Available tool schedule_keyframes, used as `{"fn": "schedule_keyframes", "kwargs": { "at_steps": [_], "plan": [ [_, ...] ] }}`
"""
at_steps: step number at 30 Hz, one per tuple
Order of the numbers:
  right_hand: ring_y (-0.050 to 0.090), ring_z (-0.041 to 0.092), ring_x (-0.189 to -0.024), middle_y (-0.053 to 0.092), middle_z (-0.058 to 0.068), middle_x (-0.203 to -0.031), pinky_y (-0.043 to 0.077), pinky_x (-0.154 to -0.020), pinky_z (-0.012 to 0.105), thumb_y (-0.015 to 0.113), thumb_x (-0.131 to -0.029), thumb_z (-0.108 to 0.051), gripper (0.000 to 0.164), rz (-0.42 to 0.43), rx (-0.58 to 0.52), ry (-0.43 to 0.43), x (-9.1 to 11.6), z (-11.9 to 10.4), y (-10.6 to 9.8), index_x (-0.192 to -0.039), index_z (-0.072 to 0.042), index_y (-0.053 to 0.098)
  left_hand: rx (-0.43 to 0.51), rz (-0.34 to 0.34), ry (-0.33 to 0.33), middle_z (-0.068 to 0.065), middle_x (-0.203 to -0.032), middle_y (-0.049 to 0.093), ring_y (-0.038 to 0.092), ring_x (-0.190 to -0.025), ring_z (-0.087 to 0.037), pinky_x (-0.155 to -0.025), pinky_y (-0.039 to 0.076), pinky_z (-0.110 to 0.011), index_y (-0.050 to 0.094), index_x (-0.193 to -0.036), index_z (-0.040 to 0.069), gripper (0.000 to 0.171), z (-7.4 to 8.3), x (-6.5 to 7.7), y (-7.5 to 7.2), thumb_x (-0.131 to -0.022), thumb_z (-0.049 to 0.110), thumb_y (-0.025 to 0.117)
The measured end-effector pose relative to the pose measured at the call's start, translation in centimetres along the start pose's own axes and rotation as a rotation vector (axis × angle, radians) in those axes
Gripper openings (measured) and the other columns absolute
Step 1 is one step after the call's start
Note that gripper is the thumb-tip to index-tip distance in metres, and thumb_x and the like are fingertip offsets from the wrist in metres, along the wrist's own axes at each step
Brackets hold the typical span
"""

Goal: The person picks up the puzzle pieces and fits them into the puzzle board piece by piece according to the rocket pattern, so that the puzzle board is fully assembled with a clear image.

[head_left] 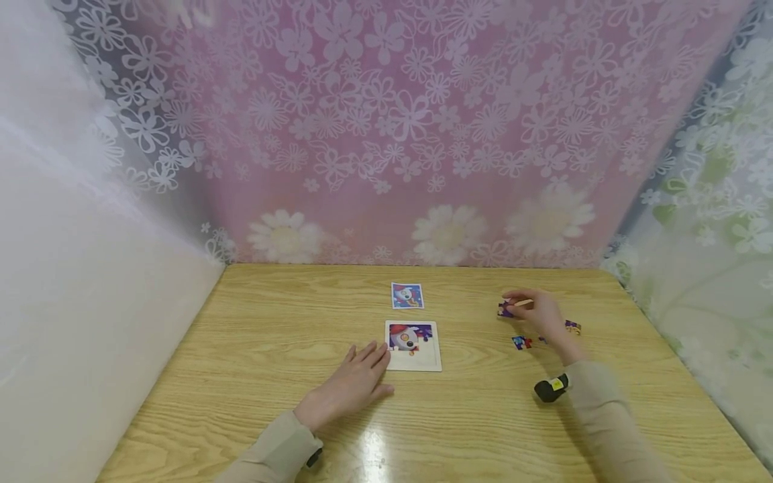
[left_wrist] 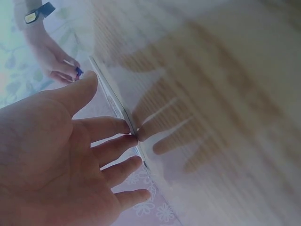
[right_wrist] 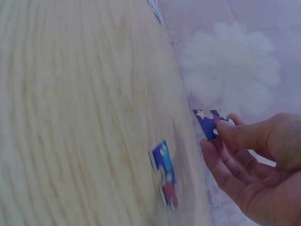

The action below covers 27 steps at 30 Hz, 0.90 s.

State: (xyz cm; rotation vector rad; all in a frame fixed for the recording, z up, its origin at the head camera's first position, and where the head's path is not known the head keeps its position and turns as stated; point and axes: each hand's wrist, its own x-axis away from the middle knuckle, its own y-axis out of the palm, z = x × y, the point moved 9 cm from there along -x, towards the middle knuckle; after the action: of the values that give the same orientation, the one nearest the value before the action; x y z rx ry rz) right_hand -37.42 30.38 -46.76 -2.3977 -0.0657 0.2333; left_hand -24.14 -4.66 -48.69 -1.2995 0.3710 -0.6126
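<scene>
My right hand [head_left: 539,315] pinches a dark blue and red puzzle piece [right_wrist: 205,125] between thumb and fingers, held up over the right part of the table. In the right wrist view a light star shows on that piece. My left hand [head_left: 353,382] lies with straight fingers, fingertips at the left edge of a white puzzle tray [head_left: 413,363]. Several joined pieces [head_left: 403,337] fill the upper part of the tray, making a white animal face with a red top; its lower part is bare white. A blue and red piece [head_left: 522,343] lies just below the right hand.
A small printed picture card [head_left: 407,295] lies behind the tray, showing a similar white character on blue. Another purple and yellow piece [head_left: 573,327] lies right of the right wrist. Flowered curtains [head_left: 410,134] stand along the back and sides of the wooden table [head_left: 272,335].
</scene>
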Motion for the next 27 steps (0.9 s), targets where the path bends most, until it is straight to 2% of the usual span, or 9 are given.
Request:
{"fn": "schedule_keyframes", "kwargs": {
  "at_steps": [6,14,17,24,27],
  "plan": [
    [0.073,0.031,-0.088,0.068,0.027,-0.112,0.063,-0.071,0.039,0.065,-0.098,-0.002,0.029,-0.043,-0.061,-0.015,-0.1,-1.2,1.7,-0.125,0.008,0.065,0.004,-0.003,-0.003,-0.017,-0.163,0.031,0.027,-0.151,-0.036,-0.120,0.023,-0.061,0.038,-0.155,-0.001,0.067,0.0,0.0,0.0,-0.105,0.042,0.051],
    [0.072,0.036,-0.095,0.072,0.022,-0.111,0.061,-0.076,0.042,0.068,-0.098,-0.010,0.029,-0.043,-0.007,-0.050,0.0,-3.0,3.2,-0.125,0.000,0.068,0.010,-0.005,-0.003,-0.017,-0.163,0.031,0.027,-0.151,-0.036,-0.121,0.022,-0.061,0.038,-0.154,-0.001,0.067,0.2,0.1,-0.2,-0.105,0.042,0.052],
    [0.071,0.036,-0.095,0.072,0.021,-0.111,0.061,-0.077,0.043,0.069,-0.097,-0.009,0.030,-0.043,-0.038,-0.055,0.1,-3.4,3.8,-0.126,-0.001,0.067,0.006,-0.005,-0.003,-0.017,-0.163,0.031,0.027,-0.151,-0.036,-0.120,0.022,-0.061,0.038,-0.154,-0.001,0.067,0.1,0.1,-0.2,-0.105,0.043,0.052],
    [0.070,0.030,-0.092,0.072,0.018,-0.106,0.059,-0.077,0.032,0.070,-0.096,-0.009,0.025,-0.038,-0.068,-0.076,0.3,-4.7,4.9,-0.120,0.000,0.069,0.011,-0.008,-0.010,-0.016,-0.164,0.029,0.025,-0.152,-0.035,-0.121,0.020,-0.060,0.036,-0.155,0.000,0.068,-0.1,0.0,-0.1,-0.105,0.044,0.051],
    [0.071,0.029,-0.091,0.071,0.018,-0.107,0.060,-0.076,0.035,0.070,-0.096,-0.009,0.024,-0.050,-0.100,-0.059,0.4,-5.4,5.3,-0.119,0.000,0.070,0.012,-0.007,-0.012,-0.015,-0.164,0.029,0.025,-0.152,-0.035,-0.122,0.020,-0.060,0.036,-0.155,0.000,0.068,-0.2,0.0,0.0,-0.105,0.044,0.051]
  ]
}}
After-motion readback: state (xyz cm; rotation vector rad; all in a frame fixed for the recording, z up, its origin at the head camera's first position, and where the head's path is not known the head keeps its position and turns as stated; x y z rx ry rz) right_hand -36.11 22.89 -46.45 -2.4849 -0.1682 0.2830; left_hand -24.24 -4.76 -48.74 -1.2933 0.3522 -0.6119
